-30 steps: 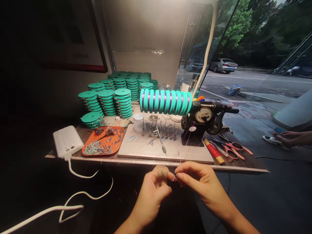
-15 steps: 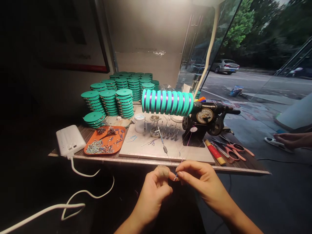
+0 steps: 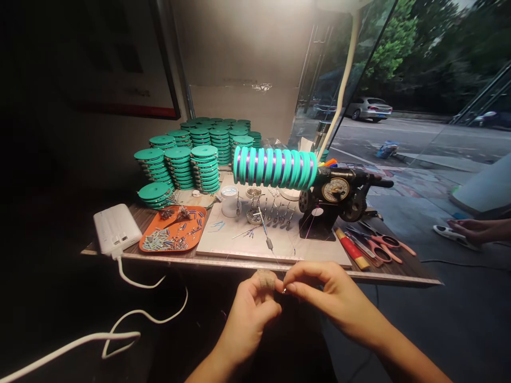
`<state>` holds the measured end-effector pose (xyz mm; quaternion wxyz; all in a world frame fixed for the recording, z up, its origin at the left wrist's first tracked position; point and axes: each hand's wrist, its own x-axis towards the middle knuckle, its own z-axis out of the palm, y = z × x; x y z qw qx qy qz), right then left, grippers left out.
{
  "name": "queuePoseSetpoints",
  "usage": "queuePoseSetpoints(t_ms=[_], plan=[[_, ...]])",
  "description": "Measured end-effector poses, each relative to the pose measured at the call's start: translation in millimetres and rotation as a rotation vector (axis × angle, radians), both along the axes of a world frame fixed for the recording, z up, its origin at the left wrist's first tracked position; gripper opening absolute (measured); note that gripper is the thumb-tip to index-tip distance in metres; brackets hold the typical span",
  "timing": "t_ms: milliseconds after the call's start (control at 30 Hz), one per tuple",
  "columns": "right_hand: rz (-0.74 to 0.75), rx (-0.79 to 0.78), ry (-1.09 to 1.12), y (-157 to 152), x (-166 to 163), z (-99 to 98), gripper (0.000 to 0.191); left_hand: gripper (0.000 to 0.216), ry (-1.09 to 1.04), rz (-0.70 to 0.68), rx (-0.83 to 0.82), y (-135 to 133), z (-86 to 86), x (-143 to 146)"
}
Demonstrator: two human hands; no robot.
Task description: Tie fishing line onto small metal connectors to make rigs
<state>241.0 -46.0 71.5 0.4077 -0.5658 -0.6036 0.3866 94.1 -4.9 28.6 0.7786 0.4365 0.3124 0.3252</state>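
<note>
A small metal fitting [image 3: 284, 290] is pinched in the grip of the left hand [image 3: 251, 308], which is narrowed to thumb and forefinger, the thumb being wrapped in a tan covering, probably as protection against the line. The grip of the right hand [image 3: 323, 292] is likewise closed to a fine pinch on the same fitting from the other side, the remaining fingers being curled loosely out of the way. The fitting is held just below and in front of the near edge of the desk [image 3: 395, 276], apparently so that it is lit and seen closely. From it a thin line [image 3: 277, 260] is led up over a white work board [image 3: 319, 255] past a small dark sinker [image 3: 270, 243]. A row of hooks and swivels [image 3: 275, 213] and a small white jar [image 3: 229, 201] are set at the back of the board, within easy reach. Behind them a row of teal spools [image 3: 275, 167] is carried on a black hand winder [image 3: 335, 199]. An orange tray [image 3: 173, 234] of small parts and a white power block [image 3: 117, 229] with its cable [image 3: 131, 319] are placed to the left, stacks of teal spools [image 3: 187, 159] behind. Pink-handled scissors [image 3: 383, 247] are laid to the right. Another person's hand [image 3: 475, 229] is seen at the far right, well apart.
</note>
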Motion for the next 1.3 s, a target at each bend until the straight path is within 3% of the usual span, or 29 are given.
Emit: queuePoseSetpoints(t_ms=[167,300,500,600,700,833,1167,1300], plan=[[0.017,0.006,0.007,1,0,1.6,0.011,0.013,-0.037,-0.035,-0.091,-1,3.1,0],[0.003,0.027,0.017,2,0,-2.8,0.011,0.022,-0.015,-0.018,-0.192,-2,5.1,3],[-0.215,0.064,0.099,-12,-3,-24.5,0.017,0.018,-0.046,-0.019,-0.225,-3,7.4,5],[-0.19,0.022,0.187,-21,-11,-38.1,0.018,0.017,-0.061,-0.014,-0.242,-4,6.5,6],[-0.114,-0.033,0.361,-23,-21,-46.4,0.022,0.02,-0.071,-0.028,-0.249,-4,4.4,7],[-0.14,-0.068,0.515,-23,-29,-49.5,0.027,0.021,-0.073,-0.044,-0.227,-5,1.5,7],[-0.268,-0.029,0.512,-23,-36,-47.5,0.019,0.005,-0.078,-0.004,-0.195,-5,8.4,5],[-0.274,-0.042,0.474,-23,-37,-49.1,0.02,0.009,-0.098,0.018,-0.147,-5,10.9,4]])
